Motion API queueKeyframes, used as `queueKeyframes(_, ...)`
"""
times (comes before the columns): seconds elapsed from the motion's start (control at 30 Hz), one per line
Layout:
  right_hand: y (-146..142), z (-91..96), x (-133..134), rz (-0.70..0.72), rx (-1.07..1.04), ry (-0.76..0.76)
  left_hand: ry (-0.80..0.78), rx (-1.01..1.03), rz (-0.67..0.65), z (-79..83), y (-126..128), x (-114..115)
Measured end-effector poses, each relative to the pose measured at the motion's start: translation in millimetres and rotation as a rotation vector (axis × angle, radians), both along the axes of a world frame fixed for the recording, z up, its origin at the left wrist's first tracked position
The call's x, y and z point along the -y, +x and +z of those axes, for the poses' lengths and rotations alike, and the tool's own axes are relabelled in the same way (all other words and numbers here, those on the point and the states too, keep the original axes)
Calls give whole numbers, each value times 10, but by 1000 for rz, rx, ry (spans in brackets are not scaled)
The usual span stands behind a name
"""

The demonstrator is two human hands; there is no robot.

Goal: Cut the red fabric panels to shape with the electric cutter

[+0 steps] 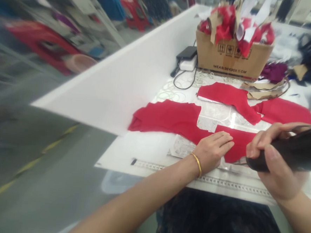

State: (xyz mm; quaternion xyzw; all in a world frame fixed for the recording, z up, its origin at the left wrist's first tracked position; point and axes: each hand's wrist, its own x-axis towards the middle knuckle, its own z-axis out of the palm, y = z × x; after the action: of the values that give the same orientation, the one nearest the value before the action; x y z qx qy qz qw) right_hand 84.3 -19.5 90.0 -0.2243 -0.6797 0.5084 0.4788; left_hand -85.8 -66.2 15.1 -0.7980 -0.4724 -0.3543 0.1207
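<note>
Head view: we are taking the cardboard box (231, 61) as our landmark. The near red cloth (168, 117) is lying flat on the white table (119, 146), on the wearer's side of the box, its outer end running left of it. We are seeing the left hand (213, 149) resting on that cloth, nearer us than the box; its fingers are reaching out side by side, nearly closed up, with the thumb hidden, so we are not able to tell whether they are pinching. The right hand (279, 166), nearer us and right of the box, is wrapping thumb and fingers around a dark object (301, 150); we are not making out what it is.

Handling, our judgement: we are expecting the cloth to be light, limp and hardly fragile, sliding or rucking if pushed from one end. We are favouring a flat palm over the broad part, or a pinch at two far-apart edges, rather than a grip at the narrow neck. The dark object is looking stiff and smooth, so we are preferring a full wrap around its body.

Directly before the box, another red cloth (222, 94) is lying flat.
</note>
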Motion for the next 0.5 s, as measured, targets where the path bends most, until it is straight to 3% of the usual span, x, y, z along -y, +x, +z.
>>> queueKeyframes(0.3, 10, -1, -5, -26, -76, 83, 28, -16, 33, 39, 8, -4)
queueKeyframes(0.5, 162, 74, -52, 4, -118, 13, 41, -12, 31, 55, -8, -1)
